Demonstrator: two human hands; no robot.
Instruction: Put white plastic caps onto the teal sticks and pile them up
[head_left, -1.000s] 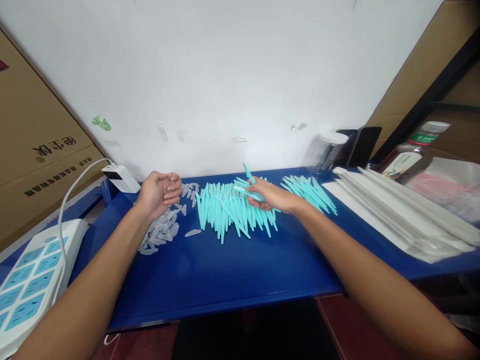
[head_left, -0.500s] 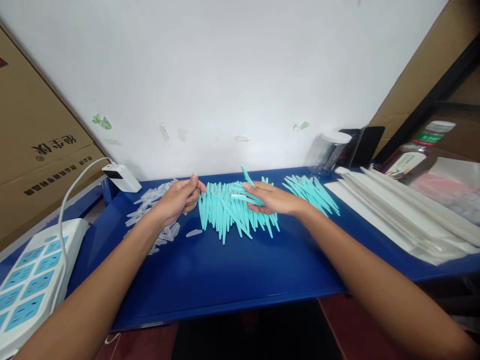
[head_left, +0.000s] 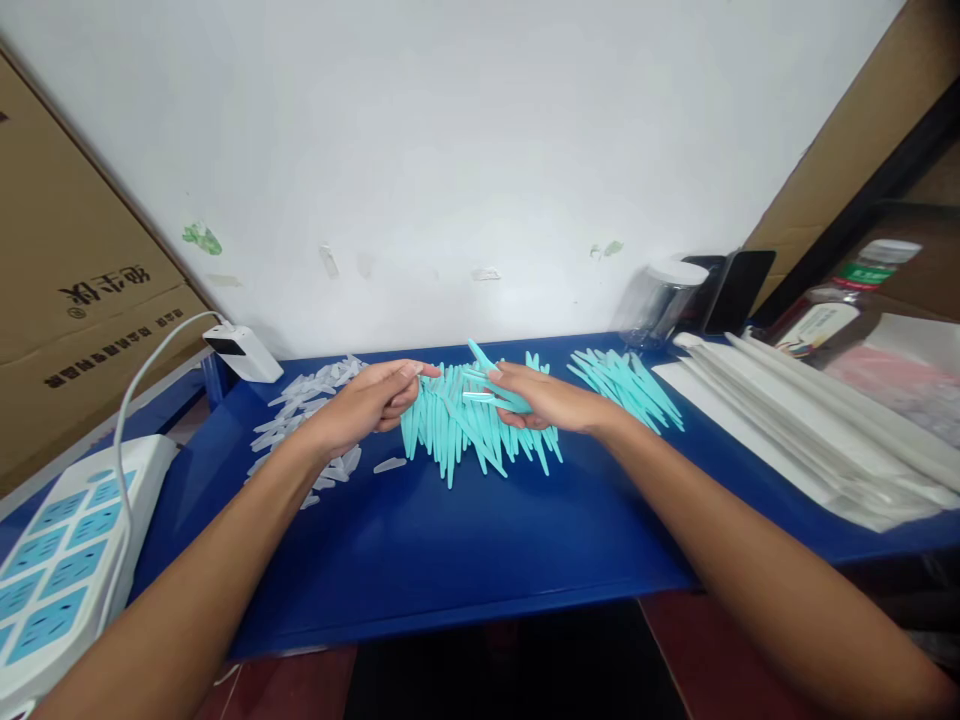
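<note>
My right hand (head_left: 541, 397) is closed round several slim teal eyebrow razors (head_left: 499, 400), which fan out from the fingers toward the left. Facing it, my left hand (head_left: 379, 402) is pinched, thumb against the bent index finger. Whatever small thing lies in that pinch is too hidden to make out. Beneath and between both hands spreads a wide pile of teal razors (head_left: 448, 440) on the blue table. Small translucent plastic caps (head_left: 300, 400) lie scattered behind and beside my left hand, partly covered by it. One loose cap (head_left: 390, 465) rests apart from them.
Another bunch of teal razors (head_left: 626, 388) lies to the right. Farther right are white packets (head_left: 817, 430), a clear jar (head_left: 667, 300), dark phones (head_left: 739, 290) and a bottle (head_left: 847, 295). At left stand a power strip (head_left: 71, 560), a white corded device (head_left: 244, 352) and a carton (head_left: 82, 260).
My left hand has moved right, toward the razors in my right hand, and its index finger now points further out. The right hand stays nearly in place, with the razors slightly shifted.
</note>
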